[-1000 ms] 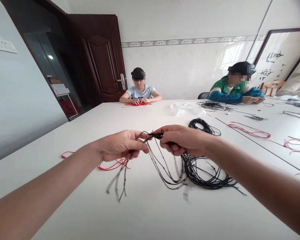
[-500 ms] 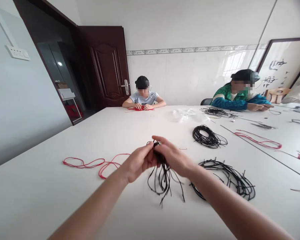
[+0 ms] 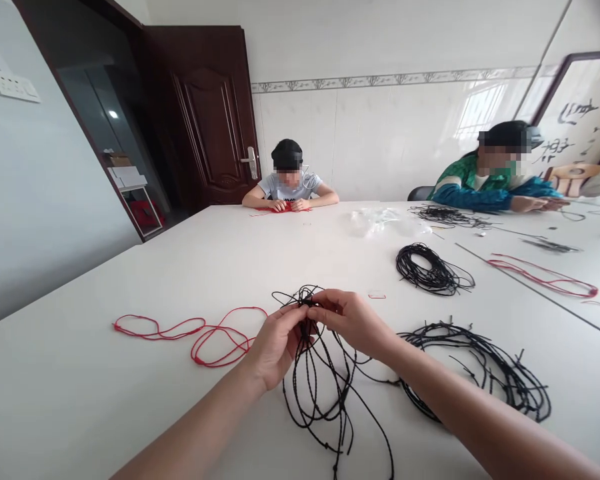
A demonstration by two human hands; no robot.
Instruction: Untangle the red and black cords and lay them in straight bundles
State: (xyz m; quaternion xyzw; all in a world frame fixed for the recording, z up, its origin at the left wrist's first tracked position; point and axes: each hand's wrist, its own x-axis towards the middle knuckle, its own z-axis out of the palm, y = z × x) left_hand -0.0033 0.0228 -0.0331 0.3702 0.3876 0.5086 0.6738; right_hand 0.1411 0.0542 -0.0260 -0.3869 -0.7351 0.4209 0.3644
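Note:
My left hand (image 3: 276, 345) and my right hand (image 3: 353, 320) meet over the white table (image 3: 130, 400), both pinching a bunch of black braided cords (image 3: 320, 387) at its upper end. The cords' loops and loose ends spread on the table below my hands. A red cord (image 3: 200, 333) lies in loops just left of my left hand. A pile of black cords (image 3: 485, 367) lies right of my right forearm.
A coil of black cord (image 3: 430, 270) lies farther back. Red cords (image 3: 550, 280) and clear plastic bags (image 3: 380, 219) lie beyond. One person (image 3: 290, 183) sits at the far edge with red cord, another (image 3: 500, 180) at the right with black cords. A dark door (image 3: 210, 113) stands open.
My hands came together from a spread hold, then lowered to the table; the black cords now lie spread out below them instead of hanging.

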